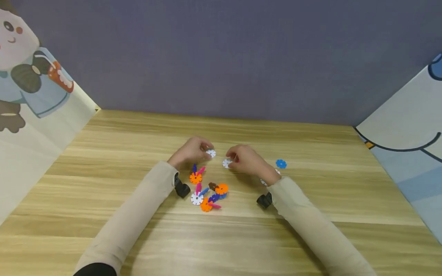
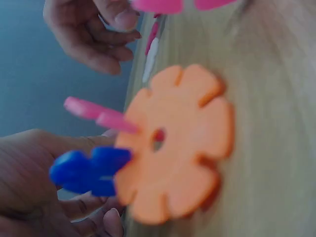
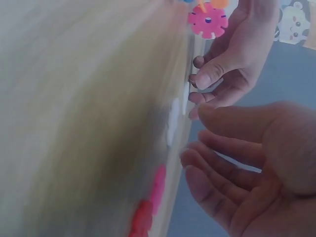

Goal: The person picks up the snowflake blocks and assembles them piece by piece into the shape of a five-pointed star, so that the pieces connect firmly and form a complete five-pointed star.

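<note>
two hands reach over the worktop (image 1: 345, 172). the left hand (image 1: 192, 150) has its fingers curved about the edge of one white disc (image 1: 211, 153); whether they pinch it i cannot tell. the right hand (image 1: 247, 159) has its thumb and fingers loosely bent and well parted, at a second white disc (image 1: 226, 163), with no grip that i can see. nearer the person, i count three orange discs (image 1: 195, 178); the one closest to the left hand carries one pink piece (image 1: 202, 170) and one dark blue piece (image 1: 194, 168). beside them sit one notched white wheel (image 1: 197, 198) and one brown disc (image 1: 212, 186). one bright blue disc (image 1: 281, 164) lies right of the right hand; white also shows behind that wrist, too hidden to count.
</note>
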Motion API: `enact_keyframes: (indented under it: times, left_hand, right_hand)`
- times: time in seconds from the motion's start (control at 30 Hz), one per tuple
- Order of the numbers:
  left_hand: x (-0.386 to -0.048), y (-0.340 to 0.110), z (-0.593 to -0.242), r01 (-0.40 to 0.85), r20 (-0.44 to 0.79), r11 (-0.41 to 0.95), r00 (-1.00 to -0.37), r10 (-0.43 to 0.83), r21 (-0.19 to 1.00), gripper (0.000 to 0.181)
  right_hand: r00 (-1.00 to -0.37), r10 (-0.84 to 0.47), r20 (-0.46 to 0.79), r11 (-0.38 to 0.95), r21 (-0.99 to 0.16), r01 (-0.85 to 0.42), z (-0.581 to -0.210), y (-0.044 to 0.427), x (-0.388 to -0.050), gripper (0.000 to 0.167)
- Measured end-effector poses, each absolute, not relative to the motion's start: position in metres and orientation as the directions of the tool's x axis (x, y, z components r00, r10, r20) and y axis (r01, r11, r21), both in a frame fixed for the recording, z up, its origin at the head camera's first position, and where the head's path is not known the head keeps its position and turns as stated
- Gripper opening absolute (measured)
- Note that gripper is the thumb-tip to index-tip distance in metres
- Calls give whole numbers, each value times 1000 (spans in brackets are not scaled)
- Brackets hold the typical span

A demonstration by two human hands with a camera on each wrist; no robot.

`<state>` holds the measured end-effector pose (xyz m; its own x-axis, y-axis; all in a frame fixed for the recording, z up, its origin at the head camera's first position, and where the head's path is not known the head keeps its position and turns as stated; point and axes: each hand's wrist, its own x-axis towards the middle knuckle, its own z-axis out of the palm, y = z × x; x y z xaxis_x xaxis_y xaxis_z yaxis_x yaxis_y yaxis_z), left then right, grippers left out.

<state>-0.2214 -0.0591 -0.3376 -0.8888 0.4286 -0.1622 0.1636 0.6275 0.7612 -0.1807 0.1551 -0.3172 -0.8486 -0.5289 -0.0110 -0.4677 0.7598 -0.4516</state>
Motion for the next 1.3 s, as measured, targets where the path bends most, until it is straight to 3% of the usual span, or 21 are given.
enact_keyframes:
  times: [0.4, 0.63, 0.87, 1.07, 1.3]
  left_hand:
    - [-215, -59, -343, 228, -84, 647, -906, 414, 728, 24]
    - [-210, -64, -343, 204, -81, 617, -912, 402, 760, 26]
    - [-208, -65, -343, 172, -62, 596, -934, 351, 784, 18]
    - [-202, -71, -334, 128, -52, 575, -957, 286, 808, 16]
    - [-196, -75, -326, 133, -25, 522, -959, 284, 843, 19]
  right_hand:
    - [-858, -509, -65, 795, -419, -439, -323, 144, -179, 19]
    - [-870, -484, -97, 817, -407, -409, -324, 143, -179, 35]
    - [-883, -444, -152, 846, -397, -357, -320, 144, -177, 23]
    - [-896, -425, -130, 832, -445, -330, -321, 151, -170, 21]
    - [-888, -458, -29, 775, -503, -383, -313, 161, -160, 15]
